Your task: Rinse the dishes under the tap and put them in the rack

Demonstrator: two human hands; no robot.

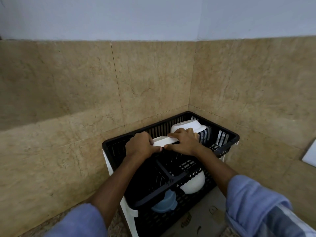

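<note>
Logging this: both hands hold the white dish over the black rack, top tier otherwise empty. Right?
No: head view shows a round white bowl in that tier behind the flat white dish held by the left hand and right hand over the black plastic rack.

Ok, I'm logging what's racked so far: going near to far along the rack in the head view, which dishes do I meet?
Blue bowl → lower white bowl → white dish, gripped by left hand and right hand → far white bowl at the back of the rack.
</note>
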